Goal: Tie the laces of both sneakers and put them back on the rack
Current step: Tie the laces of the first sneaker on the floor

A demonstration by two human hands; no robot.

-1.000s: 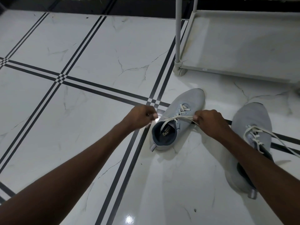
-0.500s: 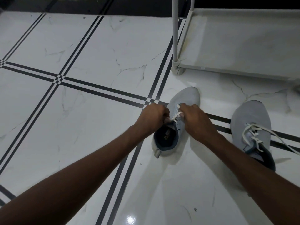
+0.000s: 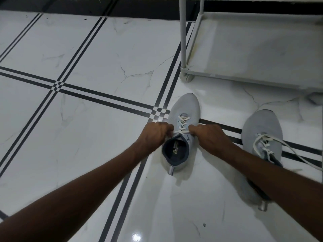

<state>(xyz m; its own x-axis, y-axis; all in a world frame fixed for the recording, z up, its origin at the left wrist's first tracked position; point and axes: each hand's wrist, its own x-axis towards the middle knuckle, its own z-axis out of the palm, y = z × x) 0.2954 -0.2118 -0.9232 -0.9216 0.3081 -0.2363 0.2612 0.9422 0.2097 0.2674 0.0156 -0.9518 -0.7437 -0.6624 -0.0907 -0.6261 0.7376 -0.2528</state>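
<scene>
A light grey sneaker [image 3: 186, 109] with a dark collar stands on the tiled floor, toe pointing away. Its white laces [image 3: 181, 125] run taut across the top of the tongue. My left hand [image 3: 154, 134] grips a lace end at the shoe's left side, and my right hand [image 3: 208, 135] grips the other end at its right side. A second grey sneaker [image 3: 261, 130] lies further right, partly hidden by my right forearm; its loose white lace [image 3: 297, 152] trails off to the right.
A low grey shoe rack [image 3: 253, 49] stands at the upper right, its corner post [image 3: 183, 37] just beyond the first sneaker's toe. White marble floor tiles [image 3: 87, 137] with black stripes fill the left. A dark skirting runs along the top.
My hands came together over the laces half a second ago and have now drawn apart again to either side of the shoe, pulling the laces tight.
</scene>
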